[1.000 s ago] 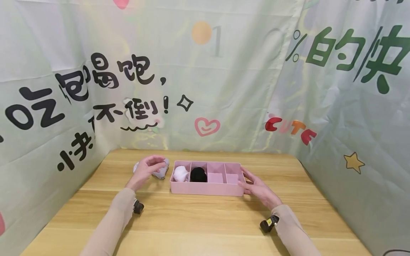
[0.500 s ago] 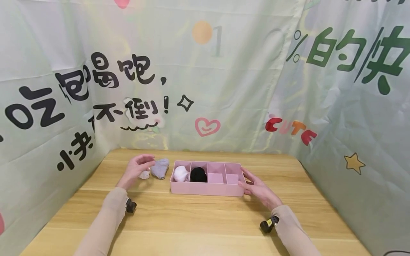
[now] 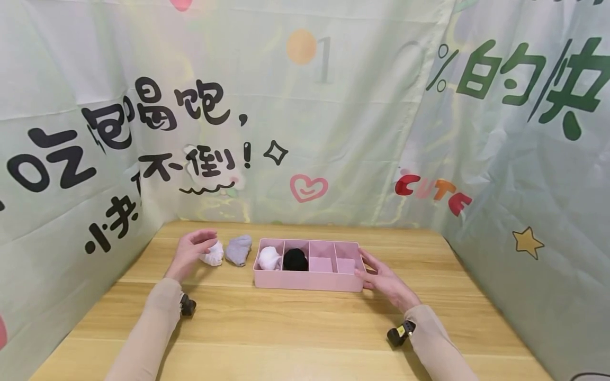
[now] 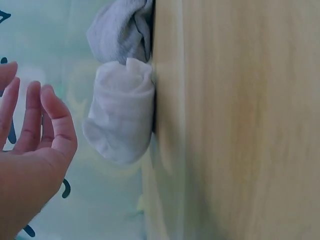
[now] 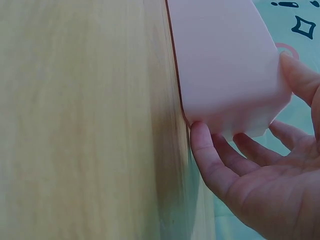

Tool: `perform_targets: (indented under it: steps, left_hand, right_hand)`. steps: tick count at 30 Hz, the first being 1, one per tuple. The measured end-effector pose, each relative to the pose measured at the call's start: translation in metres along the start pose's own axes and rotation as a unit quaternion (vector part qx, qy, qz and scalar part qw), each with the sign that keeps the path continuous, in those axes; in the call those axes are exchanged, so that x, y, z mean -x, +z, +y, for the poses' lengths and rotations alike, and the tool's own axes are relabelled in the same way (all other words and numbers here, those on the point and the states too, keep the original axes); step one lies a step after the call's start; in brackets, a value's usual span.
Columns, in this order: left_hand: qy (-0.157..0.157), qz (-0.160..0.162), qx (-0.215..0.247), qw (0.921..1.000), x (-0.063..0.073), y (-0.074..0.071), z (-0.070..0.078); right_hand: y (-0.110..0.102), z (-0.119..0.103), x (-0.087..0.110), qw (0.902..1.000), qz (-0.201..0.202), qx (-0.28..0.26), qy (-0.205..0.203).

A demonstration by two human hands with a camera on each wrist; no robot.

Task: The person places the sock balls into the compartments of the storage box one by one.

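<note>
My left hand (image 3: 190, 251), fingers loosely bent and holding nothing, hovers over the table's left side. Just beside it lies a bundled white sock (image 3: 213, 255), also seen close up as a white sock (image 4: 122, 112) in the left wrist view. A grey sock (image 3: 238, 250) sits between that one and a pink divided storage box (image 3: 307, 281). Inside the box, the leftmost compartment has a white sock (image 3: 269, 258) and the one beside it a black sock (image 3: 296, 260). At the box's right end my right hand (image 3: 388, 283) grips it, thumb and fingers at the corners.
A wooden table (image 3: 295, 333) lies under everything. Printed fabric curtains (image 3: 362, 132) enclose its back and sides. Black wrist cameras are strapped to both sleeves. A dark cable (image 3: 591, 374) shows at the lower right.
My left hand has moved left, away from the grey sock and past the white one, uncovering both. The right hand and the box have stayed in place.
</note>
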State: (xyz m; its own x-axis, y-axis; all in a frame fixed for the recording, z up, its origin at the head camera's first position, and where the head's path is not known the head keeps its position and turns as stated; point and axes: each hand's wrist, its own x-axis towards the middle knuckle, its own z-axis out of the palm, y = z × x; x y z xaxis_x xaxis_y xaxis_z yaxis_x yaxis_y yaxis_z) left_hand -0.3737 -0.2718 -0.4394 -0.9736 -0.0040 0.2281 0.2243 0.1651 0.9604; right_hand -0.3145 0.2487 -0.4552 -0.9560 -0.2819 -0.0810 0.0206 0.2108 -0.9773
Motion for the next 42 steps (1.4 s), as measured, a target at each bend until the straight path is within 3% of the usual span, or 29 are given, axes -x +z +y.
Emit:
perform_targets:
  steps: [9, 13, 22, 32, 42]
  left_hand:
    - [-0.048, 0.034, -0.039, 0.9975, 0.0, -0.007, -0.004]
    - [-0.065, 0.029, -0.057, 0.9959, 0.0, -0.007, -0.004]
    - [-0.11, -0.007, -0.068, 0.9916, -0.005, -0.009, -0.008]
    - [-0.126, -0.037, -0.06, 0.9895, -0.01, -0.007, -0.018]
    - [-0.144, -0.091, -0.054, 0.9839, -0.015, -0.005, -0.022]
  right_hand:
    - [0.0, 0.0, 0.001, 1.0, 0.0, 0.002, -0.003]
    - [0.0, -0.001, 0.0, 1.0, -0.003, 0.007, -0.001]
    - [0.001, 0.001, 0.0, 1.0, -0.001, 0.001, -0.001]
    - [0.001, -0.002, 0.002, 1.0, -0.002, 0.004, -0.003]
    - [0.0, -0.001, 0.0, 0.9999, -0.001, 0.014, -0.003]
